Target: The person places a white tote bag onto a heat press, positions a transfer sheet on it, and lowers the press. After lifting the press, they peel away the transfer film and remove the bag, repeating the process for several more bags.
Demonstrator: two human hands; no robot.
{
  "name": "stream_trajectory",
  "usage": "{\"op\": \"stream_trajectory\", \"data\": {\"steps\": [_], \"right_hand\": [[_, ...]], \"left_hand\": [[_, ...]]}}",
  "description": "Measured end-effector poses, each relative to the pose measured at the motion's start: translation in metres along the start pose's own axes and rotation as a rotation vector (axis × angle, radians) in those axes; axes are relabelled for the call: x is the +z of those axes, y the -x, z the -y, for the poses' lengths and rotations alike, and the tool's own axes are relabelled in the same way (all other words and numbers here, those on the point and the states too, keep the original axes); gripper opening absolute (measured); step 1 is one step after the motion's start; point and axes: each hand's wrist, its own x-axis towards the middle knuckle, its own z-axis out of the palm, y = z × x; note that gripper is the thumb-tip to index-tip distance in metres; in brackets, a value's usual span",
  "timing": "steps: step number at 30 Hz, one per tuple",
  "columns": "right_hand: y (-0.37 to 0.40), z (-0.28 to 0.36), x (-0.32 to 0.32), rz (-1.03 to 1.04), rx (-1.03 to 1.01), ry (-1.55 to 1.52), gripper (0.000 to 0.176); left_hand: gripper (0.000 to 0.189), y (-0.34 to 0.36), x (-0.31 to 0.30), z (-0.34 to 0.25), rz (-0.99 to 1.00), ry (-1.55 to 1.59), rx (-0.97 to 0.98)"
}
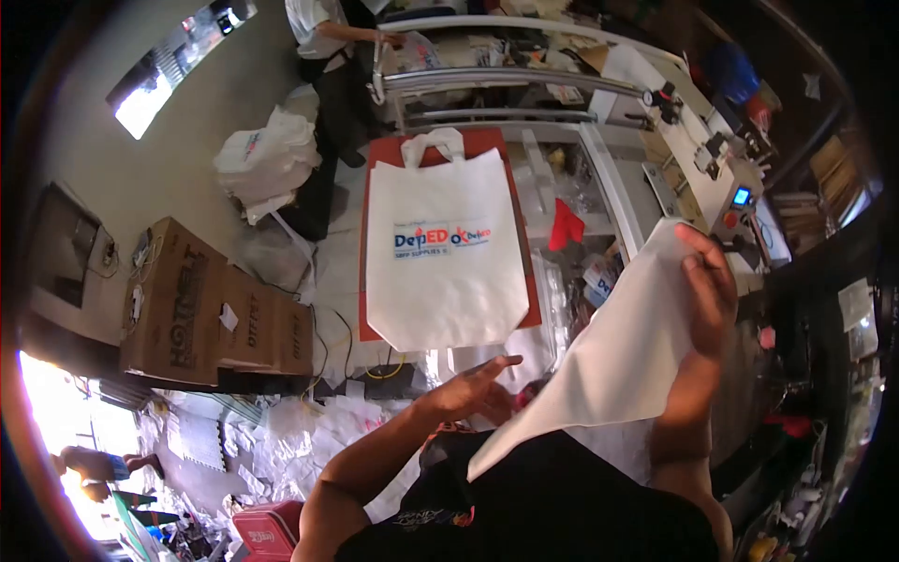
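A white bag with handles and blue and red print lies flat on a red board in the middle of the view. On the right, my right hand grips the upper edge of a white sheet of cloth-like material, which hangs down toward my body. Below the bag, my left hand has its fingers apart and holds nothing; it is near the sheet's lower left part.
Cardboard boxes stand at the left, below a pile of white bags. Metal rails and a machine run behind and right of the board. Another person stands at the top.
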Motion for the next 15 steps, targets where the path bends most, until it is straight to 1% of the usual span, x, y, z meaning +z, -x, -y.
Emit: {"op": "stream_trajectory", "data": {"steps": [1, 2, 4, 5, 6, 7, 8, 9, 10, 11, 12, 13, 14, 15], "right_hand": [[0.0, 0.014, 0.016, -0.029, -0.147, 0.072, 0.035], [0.0, 0.024, 0.029, -0.063, -0.292, 0.143, 0.035], [-0.001, 0.035, 0.041, -0.041, -0.312, 0.098, 0.034], [-0.001, 0.044, 0.046, -0.011, -0.357, 0.124, 0.033], [-0.001, 0.052, 0.053, 0.028, -0.403, 0.143, 0.033], [0.001, 0.061, 0.06, 0.0, -0.419, 0.139, 0.033], [0.002, 0.065, 0.06, -0.006, -0.498, 0.228, 0.033], [0.002, 0.07, 0.061, -0.019, -0.579, 0.316, 0.035], [0.0, 0.065, 0.059, -0.02, -0.651, 0.33, 0.036], [-0.002, 0.059, 0.058, -0.022, -0.723, 0.345, 0.036], [-0.013, 0.049, 0.052, -0.071, -0.552, 0.201, 0.039], [-0.016, 0.043, 0.046, -0.09, -0.471, 0.128, 0.04], [-0.015, 0.047, 0.05, -0.113, -0.393, 0.052, 0.042], [0.006, 0.072, 0.072, -0.047, -0.305, -0.237, 0.044]], "left_hand": [[0.096, 0.013, 0.006, -0.006, 0.001, 0.074, 0.037], [0.102, 0.039, 0.022, -0.036, 0.086, 0.054, -0.005], [0.105, 0.06, 0.008, -0.045, 0.267, 0.147, 0.042], [0.101, 0.071, 0.008, -0.053, 0.297, 0.114, 0.143], [0.101, 0.085, 0.023, -0.068, 0.273, 0.095, 0.175], [0.098, 0.102, 0.049, -0.088, 0.036, -0.024, 0.346], [0.094, 0.118, 0.065, -0.104, -0.206, -0.137, 0.51], [0.092, 0.13, 0.066, -0.114, -0.275, -0.273, 0.603], [0.092, 0.144, 0.065, -0.121, -0.299, -0.283, 0.627], [0.093, 0.16, 0.063, -0.126, -0.276, -0.265, 0.722], [0.094, 0.174, 0.06, -0.133, -0.244, -0.25, 0.819], [0.098, 0.188, 0.05, -0.137, -0.07, -0.18, 0.898], [0.1, 0.202, 0.072, -0.147, -0.292, -0.274, 1.045], [0.1, 0.215, 0.087, -0.153, -0.409, -0.337, 1.142]]}}
